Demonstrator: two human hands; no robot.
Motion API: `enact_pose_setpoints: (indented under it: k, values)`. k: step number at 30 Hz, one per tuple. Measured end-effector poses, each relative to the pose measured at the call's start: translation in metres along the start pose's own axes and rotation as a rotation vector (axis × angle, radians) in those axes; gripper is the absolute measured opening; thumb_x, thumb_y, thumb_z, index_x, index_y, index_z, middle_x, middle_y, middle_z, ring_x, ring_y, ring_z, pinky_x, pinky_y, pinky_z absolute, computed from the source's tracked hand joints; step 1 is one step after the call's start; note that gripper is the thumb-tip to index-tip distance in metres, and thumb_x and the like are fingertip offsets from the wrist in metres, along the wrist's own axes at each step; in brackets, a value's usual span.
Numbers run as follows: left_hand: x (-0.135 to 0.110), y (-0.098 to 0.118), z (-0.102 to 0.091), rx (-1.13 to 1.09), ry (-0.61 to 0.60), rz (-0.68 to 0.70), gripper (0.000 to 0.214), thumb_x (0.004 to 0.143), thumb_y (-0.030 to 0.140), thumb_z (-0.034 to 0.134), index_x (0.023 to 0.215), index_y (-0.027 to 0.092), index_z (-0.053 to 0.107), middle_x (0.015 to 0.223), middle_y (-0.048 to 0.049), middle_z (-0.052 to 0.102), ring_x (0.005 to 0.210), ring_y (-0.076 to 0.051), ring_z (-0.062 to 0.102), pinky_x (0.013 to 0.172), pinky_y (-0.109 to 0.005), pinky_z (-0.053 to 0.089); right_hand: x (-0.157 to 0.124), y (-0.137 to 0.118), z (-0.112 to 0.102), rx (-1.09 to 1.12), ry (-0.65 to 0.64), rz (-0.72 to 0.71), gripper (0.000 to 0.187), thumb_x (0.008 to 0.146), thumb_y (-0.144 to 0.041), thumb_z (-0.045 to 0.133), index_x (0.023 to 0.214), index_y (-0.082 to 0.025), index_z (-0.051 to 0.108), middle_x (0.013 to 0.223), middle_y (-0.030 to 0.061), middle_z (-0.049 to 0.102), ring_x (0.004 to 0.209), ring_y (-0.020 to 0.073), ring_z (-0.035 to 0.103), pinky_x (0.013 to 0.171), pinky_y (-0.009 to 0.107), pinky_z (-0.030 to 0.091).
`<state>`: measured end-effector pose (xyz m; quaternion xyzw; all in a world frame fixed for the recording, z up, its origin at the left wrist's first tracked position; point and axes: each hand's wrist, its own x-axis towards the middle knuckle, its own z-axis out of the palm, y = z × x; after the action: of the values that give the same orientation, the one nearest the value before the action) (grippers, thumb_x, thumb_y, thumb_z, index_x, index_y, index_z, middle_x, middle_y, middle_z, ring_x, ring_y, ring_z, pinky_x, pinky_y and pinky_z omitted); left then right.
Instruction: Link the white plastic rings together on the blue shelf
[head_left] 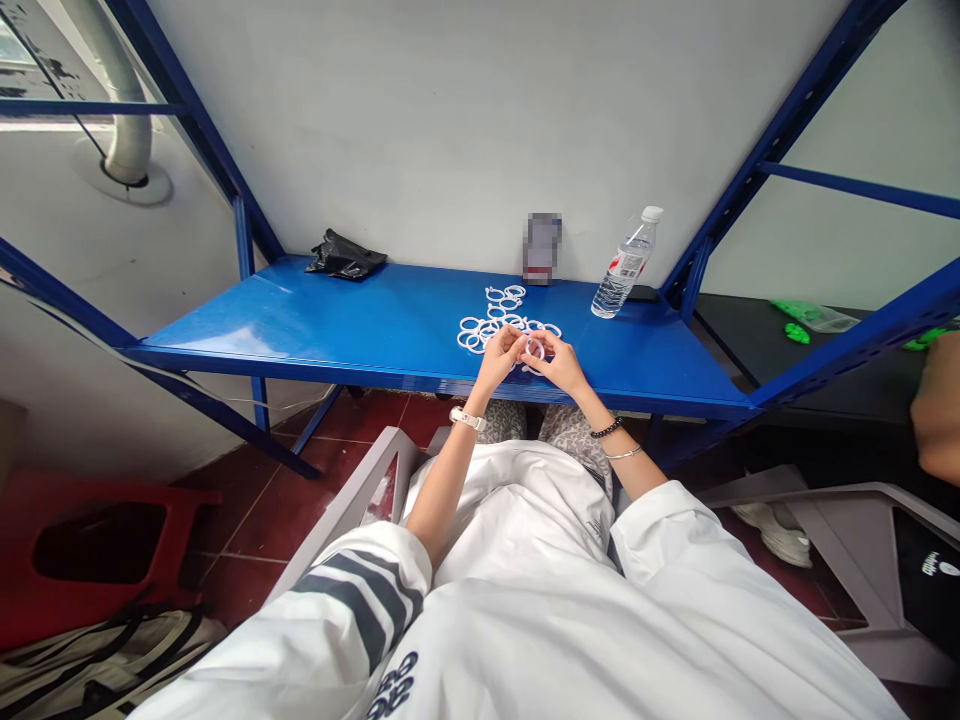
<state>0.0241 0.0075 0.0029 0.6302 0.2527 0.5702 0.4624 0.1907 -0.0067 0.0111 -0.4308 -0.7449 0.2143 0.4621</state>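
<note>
Close to the table's front edge, my left hand point(502, 358) and my right hand point(561, 366) meet around one white plastic ring point(535, 348). My right thumb and fingers pinch this ring at its side. The fingertips of my left hand are closed at its left edge; the exact contact there is too small to make out. Several more white rings point(472, 338), some with a small knob on the outside, lie loosely heaped on the blue table point(375, 320) just beyond and beside my hands. My fingers cover part of the heap.
At the back stand a blurred phone-like object point(541, 250) and a water bottle point(625, 265), with a dark flat item point(643, 294) beside it. A black plastic bag point(345, 256) lies back left. Blue frame posts flank the table. Another person's arm point(937, 410) shows at far right.
</note>
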Motion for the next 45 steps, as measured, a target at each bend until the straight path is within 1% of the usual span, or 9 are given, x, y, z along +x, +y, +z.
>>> enact_pose_setpoints:
  k: [6, 12, 17, 22, 30, 35, 41, 45]
  values:
    - [0.000, 0.000, 0.000, 0.024, 0.007, 0.001, 0.054, 0.085, 0.072, 0.068, 0.085, 0.020, 0.057, 0.072, -0.0022, 0.064, 0.066, -0.015, 0.062, 0.062, -0.027, 0.049, -0.001, -0.008, 0.000, -0.007, -0.004, 0.004, 0.053, 0.078, -0.068, 0.076, 0.100, -0.023, 0.062, 0.079, 0.0026, 0.069, 0.067, 0.0192, 0.061, 0.064, 0.033, 0.052]
    - [-0.001, 0.001, 0.001, 0.017, 0.012, 0.004, 0.054, 0.085, 0.073, 0.068, 0.084, 0.020, 0.058, 0.071, -0.0014, 0.062, 0.063, -0.013, 0.058, 0.059, -0.026, 0.046, -0.001, -0.009, 0.000, -0.019, -0.003, 0.009, 0.052, 0.078, -0.069, 0.075, 0.099, -0.023, 0.060, 0.079, 0.0023, 0.067, 0.067, 0.0193, 0.060, 0.063, 0.033, 0.050]
    - [-0.001, 0.004, 0.002, 0.002, 0.022, -0.006, 0.054, 0.083, 0.073, 0.070, 0.085, 0.020, 0.059, 0.068, 0.0006, 0.059, 0.061, -0.012, 0.055, 0.059, -0.026, 0.046, 0.000, -0.006, 0.001, 0.005, 0.009, 0.013, 0.051, 0.078, -0.067, 0.075, 0.099, -0.024, 0.059, 0.078, 0.0012, 0.067, 0.065, 0.0182, 0.059, 0.063, 0.032, 0.050]
    - [-0.001, 0.005, 0.002, 0.017, 0.033, -0.012, 0.050, 0.086, 0.069, 0.070, 0.084, 0.020, 0.060, 0.066, 0.0014, 0.057, 0.061, -0.011, 0.054, 0.059, -0.025, 0.044, -0.001, -0.008, 0.002, 0.019, 0.013, 0.011, 0.052, 0.076, -0.066, 0.078, 0.098, -0.024, 0.058, 0.074, -0.0005, 0.065, 0.063, 0.0174, 0.058, 0.062, 0.032, 0.050]
    - [-0.001, 0.003, 0.002, -0.001, 0.049, -0.008, 0.044, 0.089, 0.063, 0.068, 0.085, 0.021, 0.059, 0.065, 0.0021, 0.056, 0.061, -0.012, 0.055, 0.062, -0.026, 0.046, -0.002, -0.010, 0.000, 0.007, 0.001, 0.004, 0.052, 0.076, -0.066, 0.078, 0.099, -0.024, 0.058, 0.075, 0.0003, 0.066, 0.065, 0.0194, 0.062, 0.064, 0.034, 0.053]
    - [0.000, 0.003, 0.002, -0.011, 0.037, -0.001, 0.043, 0.091, 0.063, 0.065, 0.084, 0.021, 0.058, 0.063, 0.0028, 0.053, 0.058, -0.011, 0.051, 0.060, -0.026, 0.045, -0.002, -0.011, 0.000, 0.000, -0.002, -0.004, 0.050, 0.078, -0.065, 0.077, 0.099, -0.024, 0.058, 0.075, 0.0004, 0.065, 0.065, 0.0192, 0.062, 0.064, 0.034, 0.053]
    - [-0.001, 0.002, 0.003, -0.037, 0.061, -0.013, 0.030, 0.093, 0.050, 0.065, 0.086, 0.021, 0.058, 0.061, 0.0035, 0.053, 0.059, -0.012, 0.051, 0.061, -0.025, 0.045, -0.002, -0.011, 0.000, -0.019, -0.002, -0.007, 0.052, 0.077, -0.067, 0.077, 0.100, -0.024, 0.059, 0.077, 0.0014, 0.066, 0.065, 0.0190, 0.061, 0.063, 0.034, 0.052]
    - [-0.001, 0.000, 0.003, -0.037, 0.055, -0.033, 0.023, 0.091, 0.043, 0.066, 0.089, 0.020, 0.060, 0.062, 0.0036, 0.055, 0.058, -0.011, 0.053, 0.061, -0.025, 0.046, -0.001, -0.007, 0.001, -0.022, 0.001, -0.011, 0.051, 0.079, -0.066, 0.075, 0.102, -0.023, 0.060, 0.079, 0.0017, 0.067, 0.065, 0.0181, 0.060, 0.063, 0.033, 0.052]
